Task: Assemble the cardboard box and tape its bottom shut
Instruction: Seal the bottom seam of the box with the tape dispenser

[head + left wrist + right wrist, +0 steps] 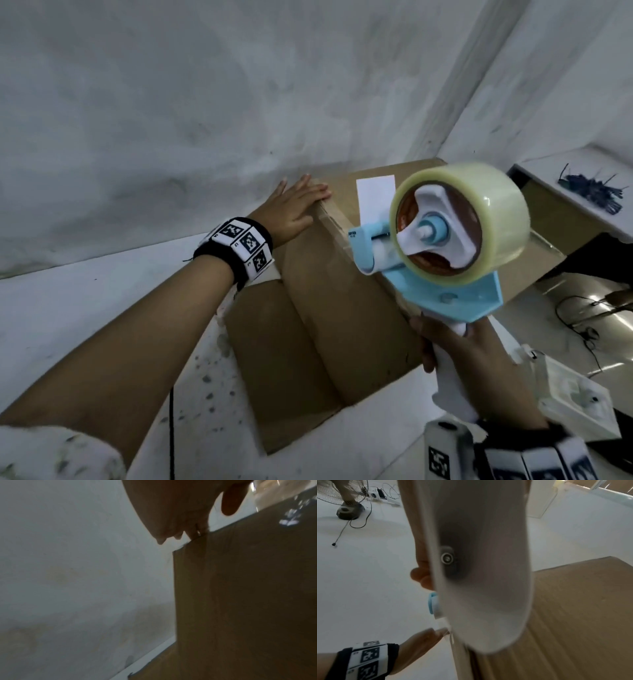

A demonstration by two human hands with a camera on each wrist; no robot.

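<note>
Leftmost, our left hand (294, 209) lies flat with straight fingers spread on the far left corner of the cardboard box (329, 308), the palm pressing on the upper edge. From the left wrist view the same fingers (197, 526) touch the box's upper edge (240, 588), with the pale wall behind. A black band with white coded tags (239, 245) wraps that wrist, just left of the box. The box stands on the white floor (68, 308), close to the wall, its brown flaps folded over and a white label (375, 195) stuck on the upper face. Right of the label, above the box, we hold a blue and white tape dispenser (445, 260) carrying a roll of clear tape (479, 212). Our right hand (472, 363) is wrapped tightly round its white handle (479, 574), fingers curled about the grip. Further right of the box, a white table (561, 192) carries a bundle of dark cable ties (589, 192).
</note>
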